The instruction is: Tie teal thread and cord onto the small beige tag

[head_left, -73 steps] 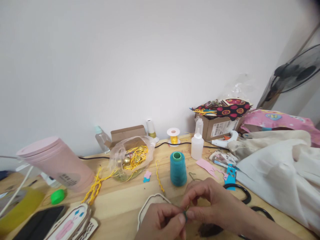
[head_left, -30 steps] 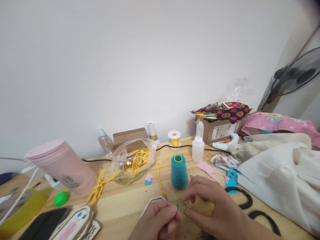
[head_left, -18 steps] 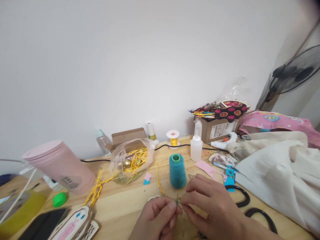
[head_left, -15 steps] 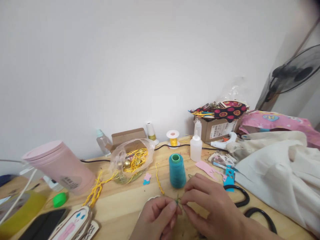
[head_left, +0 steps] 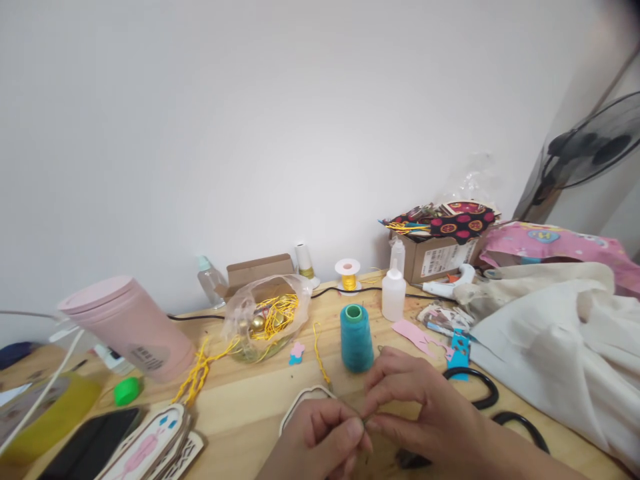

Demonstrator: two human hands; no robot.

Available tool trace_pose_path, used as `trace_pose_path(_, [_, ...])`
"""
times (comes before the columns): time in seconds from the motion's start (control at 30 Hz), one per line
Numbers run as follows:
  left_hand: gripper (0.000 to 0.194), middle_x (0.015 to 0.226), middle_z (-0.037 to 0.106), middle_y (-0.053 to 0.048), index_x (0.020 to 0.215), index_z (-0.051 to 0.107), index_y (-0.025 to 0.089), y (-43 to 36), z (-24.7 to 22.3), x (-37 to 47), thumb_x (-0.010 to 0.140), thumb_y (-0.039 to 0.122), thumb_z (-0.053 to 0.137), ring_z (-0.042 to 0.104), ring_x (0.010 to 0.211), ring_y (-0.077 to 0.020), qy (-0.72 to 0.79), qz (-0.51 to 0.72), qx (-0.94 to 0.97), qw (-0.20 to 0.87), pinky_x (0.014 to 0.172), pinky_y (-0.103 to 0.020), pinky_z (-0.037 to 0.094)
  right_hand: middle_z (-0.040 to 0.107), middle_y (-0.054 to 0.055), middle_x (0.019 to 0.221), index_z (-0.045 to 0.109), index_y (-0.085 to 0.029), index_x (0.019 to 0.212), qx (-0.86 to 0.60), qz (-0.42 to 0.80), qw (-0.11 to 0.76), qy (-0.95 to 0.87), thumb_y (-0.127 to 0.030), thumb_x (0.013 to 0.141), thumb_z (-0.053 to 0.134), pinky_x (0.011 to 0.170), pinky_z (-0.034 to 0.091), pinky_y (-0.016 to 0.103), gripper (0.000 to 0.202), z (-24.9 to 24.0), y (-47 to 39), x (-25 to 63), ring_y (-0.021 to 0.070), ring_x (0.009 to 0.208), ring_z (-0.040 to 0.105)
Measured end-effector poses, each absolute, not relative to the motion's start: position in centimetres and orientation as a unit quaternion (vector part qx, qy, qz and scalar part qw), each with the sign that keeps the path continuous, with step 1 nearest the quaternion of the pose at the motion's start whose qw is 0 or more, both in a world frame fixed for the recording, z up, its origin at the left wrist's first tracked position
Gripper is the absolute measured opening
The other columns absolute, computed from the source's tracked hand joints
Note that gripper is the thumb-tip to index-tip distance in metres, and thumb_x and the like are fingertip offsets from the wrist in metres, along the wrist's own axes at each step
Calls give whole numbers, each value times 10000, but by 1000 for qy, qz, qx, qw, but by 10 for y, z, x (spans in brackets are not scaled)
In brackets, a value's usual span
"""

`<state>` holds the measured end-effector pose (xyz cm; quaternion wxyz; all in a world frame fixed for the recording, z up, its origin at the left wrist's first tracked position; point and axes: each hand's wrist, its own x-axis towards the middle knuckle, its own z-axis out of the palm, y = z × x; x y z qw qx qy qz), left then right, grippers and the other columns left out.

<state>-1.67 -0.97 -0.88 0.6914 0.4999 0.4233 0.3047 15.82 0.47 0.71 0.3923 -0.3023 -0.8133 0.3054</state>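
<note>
My left hand (head_left: 330, 437) is closed in a pinch on a thin green cord (head_left: 365, 421), of which only a short bit shows. The fingertips of my right hand (head_left: 415, 407) pinch the same cord from the right, almost touching the left thumb. Behind the left hand lies a pale wooden piece (head_left: 300, 402) with a scalloped edge, mostly covered; a twisted yellow cord (head_left: 320, 353) runs up from it. Just beyond the hands stands a teal thread cone (head_left: 357, 340). Black-handled scissors (head_left: 493, 393) lie partly under my right hand and wrist.
A white squeeze bottle (head_left: 394, 297), yellow cord spool (head_left: 349, 279) and bag of yellow cords and gold bells (head_left: 273, 313) stand behind. To the left are a pink tumbler (head_left: 135, 327), phone (head_left: 93, 443) and wooden tags (head_left: 145, 447). White cloth (head_left: 550, 333) covers the right.
The loose green cord ends that stuck up between my fingertips are now mostly hidden. Both hands have shifted slightly, the left lower and to the right, uncovering more of the wooden piece.
</note>
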Motion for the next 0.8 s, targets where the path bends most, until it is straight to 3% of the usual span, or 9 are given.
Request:
trace_pose_path(0.13, [359,355,371,97,557,569,143,-10,-9,-15,658,487,595,246,301,-16,442,311,528,655,320,-154,178,607,26,696,665,-146,691,-323,314,403,-797,-82,676,625,646,420,225,77,1,4,157,130,703,551])
trace_pose_path(0.2, [307,426,479,52,592,613,135,-10,-11,-15,684,427,594,381,377,-43,452,335,565,603,383,-153,302,606,21,675,654,-141,673,-343,322,410,-782,-72,661,618,626,422,219,79,-1,4,157,126,676,551])
trace_pose_path(0.3, [216,762,668,-46,853,657,156,-12,-14,-18,699,296,595,585,708,-145,448,360,626,528,642,-211,454,608,15,661,646,-139,652,-371,333,410,-764,-55,652,596,599,423,210,98,-1,5,157,120,646,550])
trace_pose_path(0.37, [331,879,676,-55,1000,608,195,-14,-15,-19,675,262,611,608,777,-174,461,363,644,492,666,-226,481,611,10,661,648,-145,649,-386,345,406,-753,-49,654,587,598,424,206,115,1,5,157,121,649,554])
trace_pose_path(0.43, [393,834,685,-45,1026,590,215,-14,-15,-20,639,262,644,624,666,-165,470,351,681,439,549,-205,496,614,8,658,650,-149,640,-401,360,403,-740,-49,656,584,601,427,206,121,3,5,156,123,654,559])
trace_pose_path(0.5, [336,779,692,-40,982,612,214,-14,-14,-20,649,246,642,618,579,-150,456,339,744,353,495,-199,492,614,8,645,653,-148,630,-414,370,401,-728,-50,656,580,596,428,207,124,4,4,154,123,645,559])
trace_pose_path(0.63, [194,737,693,-51,893,658,194,-10,-10,-20,743,152,543,627,626,-146,412,361,815,188,585,-208,497,596,1,604,653,-148,612,-433,369,406,-716,-83,654,589,569,420,211,100,6,4,151,122,607,540])
trace_pose_path(0.8, [189,682,693,-80,832,703,175,-10,-4,-16,754,156,532,626,629,-175,437,329,819,171,587,-220,478,577,-11,578,641,-158,586,-443,372,412,-704,-87,644,584,540,412,213,107,5,2,148,117,570,522])
